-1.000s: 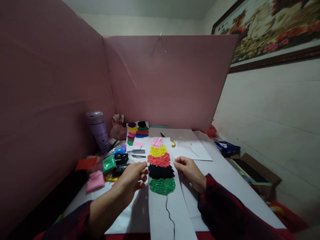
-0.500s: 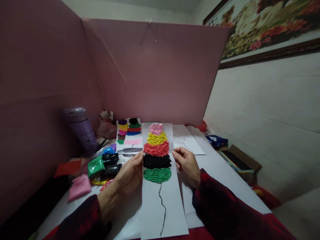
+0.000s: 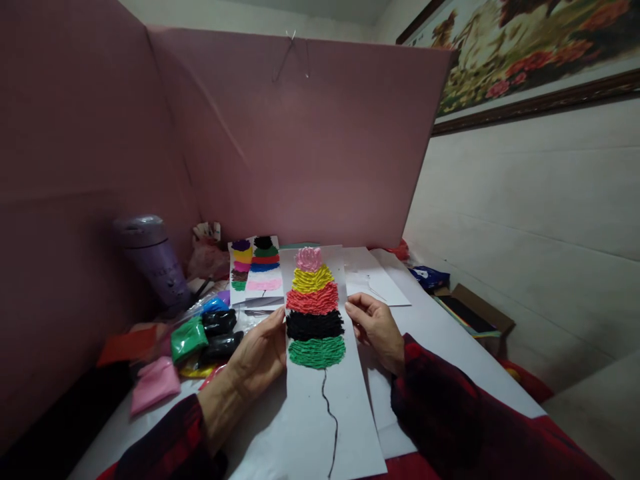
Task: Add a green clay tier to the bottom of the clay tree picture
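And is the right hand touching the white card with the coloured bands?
Touching. The head view shows it: the fingertips of the right hand meet the edge of the white card, with no gap visible.

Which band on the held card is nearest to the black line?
The green band, lowest of the five; the line starts just beneath it.

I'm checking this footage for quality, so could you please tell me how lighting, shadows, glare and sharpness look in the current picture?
In the head view, light is dim, darkest at lower left; in the head view, a soft shadow lies beside the card, and the green packet glints; in the head view, the purple bottle looks soft and slanted, the card clearer.
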Demonstrator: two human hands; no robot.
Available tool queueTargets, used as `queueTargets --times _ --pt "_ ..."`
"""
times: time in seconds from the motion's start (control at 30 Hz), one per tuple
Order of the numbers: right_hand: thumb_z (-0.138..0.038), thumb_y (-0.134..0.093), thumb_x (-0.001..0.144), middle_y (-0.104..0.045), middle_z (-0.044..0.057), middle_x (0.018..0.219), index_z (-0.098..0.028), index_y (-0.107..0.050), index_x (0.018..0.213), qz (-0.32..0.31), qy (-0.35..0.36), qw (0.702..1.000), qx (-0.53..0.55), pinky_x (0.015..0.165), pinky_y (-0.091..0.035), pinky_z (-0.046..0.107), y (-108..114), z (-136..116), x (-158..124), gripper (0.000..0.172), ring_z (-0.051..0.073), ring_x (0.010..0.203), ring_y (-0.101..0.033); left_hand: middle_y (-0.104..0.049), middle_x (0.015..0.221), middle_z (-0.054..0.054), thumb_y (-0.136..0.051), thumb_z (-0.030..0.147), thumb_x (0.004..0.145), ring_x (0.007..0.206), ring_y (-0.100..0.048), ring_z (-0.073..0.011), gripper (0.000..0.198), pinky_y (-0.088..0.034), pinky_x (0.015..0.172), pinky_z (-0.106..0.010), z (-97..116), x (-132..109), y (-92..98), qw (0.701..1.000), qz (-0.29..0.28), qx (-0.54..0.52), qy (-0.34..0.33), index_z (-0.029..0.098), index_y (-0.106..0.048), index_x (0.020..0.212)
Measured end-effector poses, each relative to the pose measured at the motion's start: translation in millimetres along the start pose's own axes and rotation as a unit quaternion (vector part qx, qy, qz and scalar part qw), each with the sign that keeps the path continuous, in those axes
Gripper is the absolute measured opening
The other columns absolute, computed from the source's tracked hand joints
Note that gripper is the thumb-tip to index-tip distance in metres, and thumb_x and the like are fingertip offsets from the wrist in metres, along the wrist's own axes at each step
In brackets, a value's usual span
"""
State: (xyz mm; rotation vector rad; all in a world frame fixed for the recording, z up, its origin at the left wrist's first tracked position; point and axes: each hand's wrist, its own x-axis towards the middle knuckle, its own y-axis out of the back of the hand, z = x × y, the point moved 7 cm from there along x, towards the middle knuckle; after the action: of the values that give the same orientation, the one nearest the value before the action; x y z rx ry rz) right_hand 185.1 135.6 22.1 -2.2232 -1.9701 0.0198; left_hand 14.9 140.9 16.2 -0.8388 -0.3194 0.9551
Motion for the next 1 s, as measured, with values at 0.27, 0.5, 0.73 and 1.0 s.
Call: queueTargets --times 0.27,0.5,0.73,1.0 --pt "-0.040 -0.068 0.071 -0.043 -0.009 0.046 -0.017 -0.056 0.075 -0.008 -0.015 1.000 0.001 0.032 -0.017 0.016 -2 2 -1 0.026 0.004 0.035 -0.031 -0.070 0.108 -0.008 -0.046 0.013 0.093 0.097 -0.066 -0.0231 0.032 -0.050 0.088 -0.035 4 1 0.6 0.999 0.005 -0.004 -0.031 0.018 -0.058 0.122" --pt "-0.040 -0.069 0.071 -0.046 -0.007 0.050 -0.016 -0.057 0.077 -0.032 -0.026 0.999 0.009 0.034 -0.018 0.016 -3 7 0 0.027 0.003 0.037 -0.032 -0.070 0.105 -0.009 -0.043 0.010 0.094 0.096 -0.067 -0.0217 0.028 -0.049 0.091 -0.036 4 1 1.0 0.999 0.015 0.000 -0.044 0.013 -0.058 0.118" --pt "-0.040 -0.068 0.072 -0.047 -0.007 0.048 -0.017 -0.058 0.077 -0.039 -0.023 0.999 0.001 0.033 -0.019 0.016 -3 10 0 0.025 0.004 0.036 -0.032 -0.071 0.098 -0.010 -0.037 0.012 0.097 0.092 -0.067 -0.0214 0.028 -0.049 0.090 -0.037 5 -2 -2.1 0.999 0.020 -0.013 -0.042 0.011 -0.058 0.116" --pt "-0.041 -0.067 0.071 -0.052 -0.007 0.050 -0.017 -0.056 0.080 -0.023 -0.012 1.000 -0.018 0.029 -0.019 0.016 3 12 4 0.028 0.003 0.032 -0.028 -0.070 0.090 -0.012 -0.039 0.017 0.094 0.079 -0.069 -0.0215 0.027 -0.053 0.080 -0.037 0 -3 -2.1 0.999 0.005 -0.046 0.013 0.010 -0.059 0.111"
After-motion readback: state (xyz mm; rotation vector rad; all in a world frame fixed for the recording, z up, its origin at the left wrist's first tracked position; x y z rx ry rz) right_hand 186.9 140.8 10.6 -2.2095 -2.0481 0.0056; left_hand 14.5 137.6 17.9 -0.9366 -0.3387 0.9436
